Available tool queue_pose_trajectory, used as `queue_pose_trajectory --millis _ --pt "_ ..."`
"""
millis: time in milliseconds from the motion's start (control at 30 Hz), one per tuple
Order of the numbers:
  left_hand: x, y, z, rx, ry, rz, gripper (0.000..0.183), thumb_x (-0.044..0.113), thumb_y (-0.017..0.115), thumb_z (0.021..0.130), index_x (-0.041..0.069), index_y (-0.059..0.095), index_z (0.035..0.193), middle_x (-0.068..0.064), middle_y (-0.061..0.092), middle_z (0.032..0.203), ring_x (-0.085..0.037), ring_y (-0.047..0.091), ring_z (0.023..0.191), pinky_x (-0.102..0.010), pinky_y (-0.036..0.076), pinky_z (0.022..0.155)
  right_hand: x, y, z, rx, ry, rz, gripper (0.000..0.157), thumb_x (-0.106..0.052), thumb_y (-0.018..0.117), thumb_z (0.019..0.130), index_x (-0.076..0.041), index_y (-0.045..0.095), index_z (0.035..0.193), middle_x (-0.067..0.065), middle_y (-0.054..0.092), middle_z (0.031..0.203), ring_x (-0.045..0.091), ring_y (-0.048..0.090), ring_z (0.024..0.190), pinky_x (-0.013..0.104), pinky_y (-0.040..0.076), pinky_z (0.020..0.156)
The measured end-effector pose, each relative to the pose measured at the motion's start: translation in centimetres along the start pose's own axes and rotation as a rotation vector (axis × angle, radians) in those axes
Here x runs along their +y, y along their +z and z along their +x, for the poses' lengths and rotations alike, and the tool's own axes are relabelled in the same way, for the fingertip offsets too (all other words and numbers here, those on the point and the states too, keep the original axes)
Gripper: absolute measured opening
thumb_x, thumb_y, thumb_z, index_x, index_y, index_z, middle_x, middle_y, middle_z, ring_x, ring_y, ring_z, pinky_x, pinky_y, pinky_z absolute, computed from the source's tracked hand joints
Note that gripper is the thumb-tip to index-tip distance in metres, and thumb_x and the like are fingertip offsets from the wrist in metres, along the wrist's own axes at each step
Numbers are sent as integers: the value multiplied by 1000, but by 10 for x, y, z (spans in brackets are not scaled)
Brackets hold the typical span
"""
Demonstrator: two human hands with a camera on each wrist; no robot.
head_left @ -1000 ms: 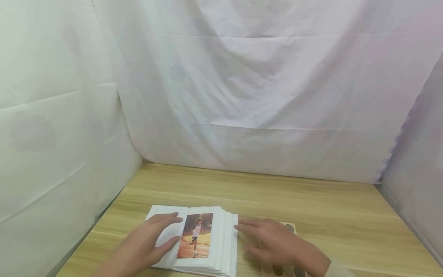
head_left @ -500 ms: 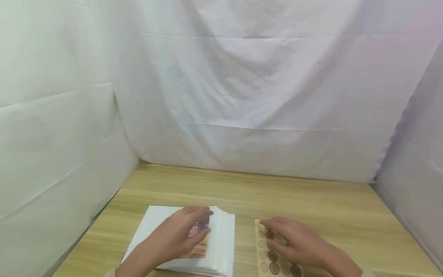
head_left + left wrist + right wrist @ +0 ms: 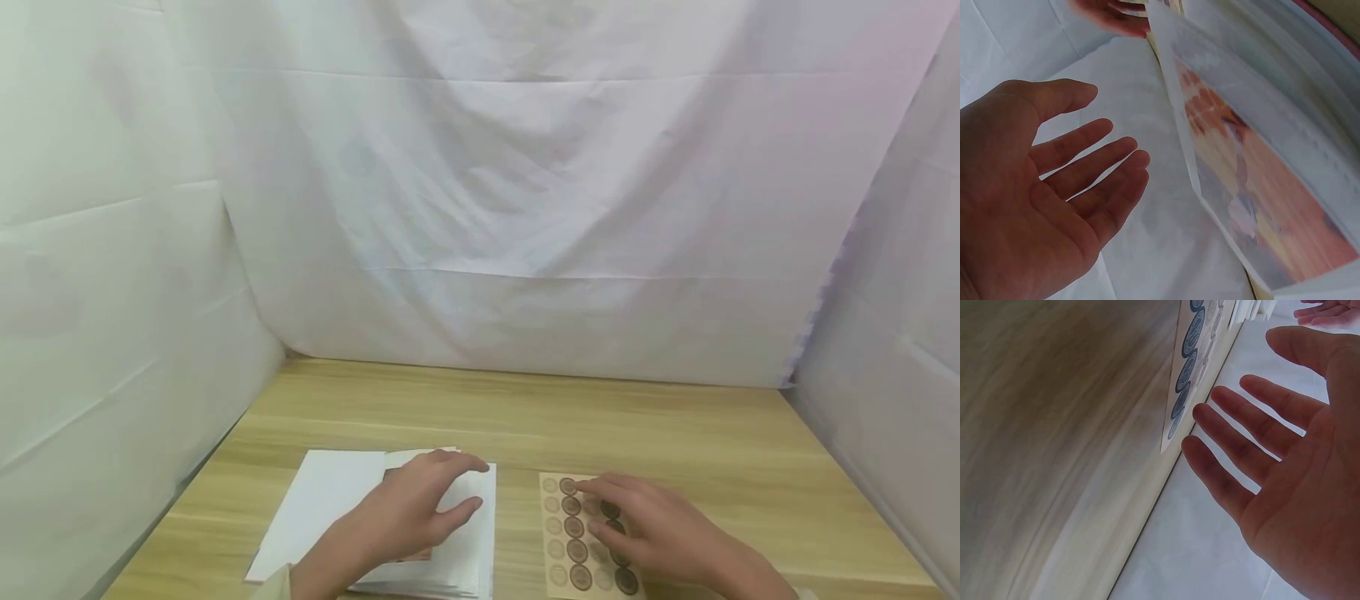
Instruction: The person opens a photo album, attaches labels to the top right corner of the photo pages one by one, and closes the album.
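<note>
Though print on the sticker sheet [image 3: 561,537] is illegible, its columns run twelve-to-six; your left hand [image 3: 412,508] and right hand [image 3: 656,525] hang loose-fingered, empty.

- Head view: from above, forward and down over pale wood-grain tabletop [image 3: 510,417].
- Left wrist view: close, tilted, facing bare left hand [image 3: 1047,187].
- Right wrist view: likewise, facing bare right hand [image 3: 1300,469].
- Head and left wrist share white-paged photo album [image 3: 1279,125].

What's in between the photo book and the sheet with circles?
Just a strip of bare wooden table between the photo book and the sheet, as the head view shows.
</note>
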State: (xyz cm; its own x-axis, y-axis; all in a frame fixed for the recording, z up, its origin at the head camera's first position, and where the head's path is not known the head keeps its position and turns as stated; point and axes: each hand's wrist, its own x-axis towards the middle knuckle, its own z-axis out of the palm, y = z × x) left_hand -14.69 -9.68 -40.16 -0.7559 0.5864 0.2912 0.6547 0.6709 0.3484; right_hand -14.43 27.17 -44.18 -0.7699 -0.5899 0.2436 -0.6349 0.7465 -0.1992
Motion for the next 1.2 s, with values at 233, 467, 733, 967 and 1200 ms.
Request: queue_pose_trajectory --millis 233,467,733,967,1200 --pt "3 14 11 -28 58 4 32 26 71 105 17 70 135 6 76 133 -17 71 126 -42 63 101 4 -1 -7 -6 33 -40 45 -42 74 103 -27 67 145 -14 71 136 9 71 120 42 64 96" --pt "7 28 25 -78 34 6 32 28 72 104 20 71 135 7 75 134 -15 70 128 -42 64 98 8 -2 -13 -14 66 -30 47 -40 78 100 -24 68 143 -9 72 140 16 71 126 47 63 101" --pt "11 48 42 -139 103 -62 34 25 73 102 15 71 135 3 75 135 -14 69 131 -35 59 110 12 -2 -20 2 89 -44 53 -42 81 97 -23 68 144 -6 71 142 20 71 127 50 62 103" --pt "18 59 49 -197 77 -50 37 28 78 99 17 71 134 3 76 132 -14 70 126 -32 59 107 15 -1 -25 36 81 -52 58 -40 85 93 -25 66 146 -5 69 145 19 70 130 50 61 104" --pt "21 70 50 -228 22 -12 45 35 81 95 20 70 136 2 74 136 -16 69 128 -34 60 107 19 1 -28 50 92 -70 66 -52 84 92 -20 65 146 -2 70 145 23 70 130 52 61 104"
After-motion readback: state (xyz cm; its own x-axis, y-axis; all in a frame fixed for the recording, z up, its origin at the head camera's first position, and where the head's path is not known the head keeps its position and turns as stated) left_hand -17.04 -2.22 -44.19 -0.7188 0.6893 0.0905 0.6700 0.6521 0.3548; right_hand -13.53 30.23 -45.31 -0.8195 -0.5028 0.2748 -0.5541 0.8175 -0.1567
